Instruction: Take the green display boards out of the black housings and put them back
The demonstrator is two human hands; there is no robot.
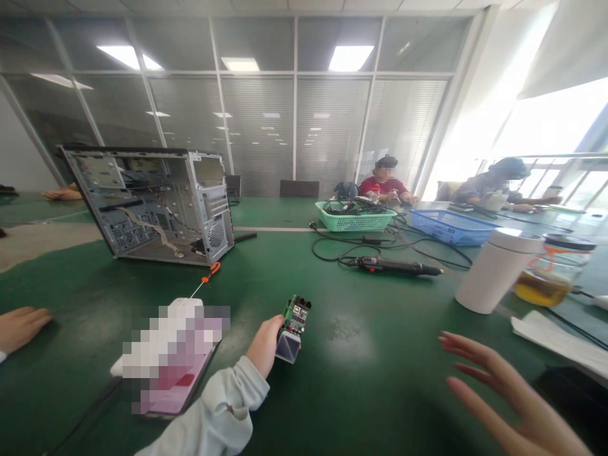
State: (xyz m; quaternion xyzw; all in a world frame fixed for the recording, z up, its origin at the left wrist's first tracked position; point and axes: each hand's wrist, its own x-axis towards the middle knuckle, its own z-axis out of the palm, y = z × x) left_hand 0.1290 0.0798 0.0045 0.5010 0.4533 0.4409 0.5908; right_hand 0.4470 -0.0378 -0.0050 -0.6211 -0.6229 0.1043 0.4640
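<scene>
I have the green circuit board (293, 323) gripped upright in my left hand (264, 345), held by its lower end, seemingly so the components on top stay uncovered and face the head camera; it sits in front of the open computer case (147, 206), on the side nearer me; my right hand (510, 396) hangs spread and empty, well right of the case; an orange-handled screwdriver (211, 272) lies just in front of the case, apparently left within easy reach; an electric screwdriver (399, 266) lies right of the case, its cord trailing towards a teal plastic basket (355, 216); a further hand (23, 326) rests far left of the case, and I cannot tell whose it is.
</scene>
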